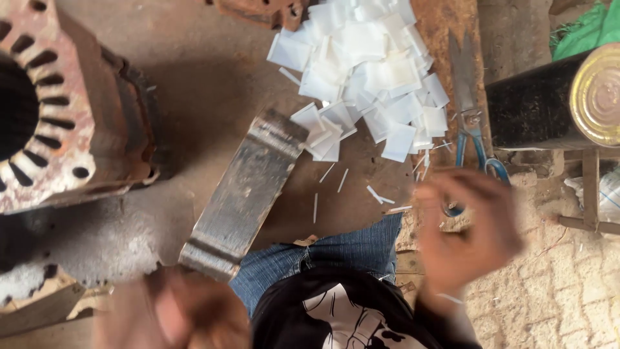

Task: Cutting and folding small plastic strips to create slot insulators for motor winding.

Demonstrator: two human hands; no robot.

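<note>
My right hand (pixel 468 226) is blurred with motion at the right, just below the blue-handled scissors (pixel 470 116) that lie on a wooden board (pixel 445 32). Whether it holds anything cannot be made out. My left hand (pixel 177 313) is blurred at the bottom left, close to the lower end of a bent grey metal plate (pixel 242 194); its grip is unclear. A heap of several white paper pieces (pixel 368 71) lies on the floor above, with thin white slivers (pixel 336 181) scattered below it.
A large rusty motor stator with slots (pixel 58 103) fills the left. A dark can with a gold lid (pixel 568 97) lies at the right on a metal stand (pixel 591 194). My denim-clad knee (pixel 336 255) and black shirt are at the bottom. Brick paving (pixel 568 291) lies right.
</note>
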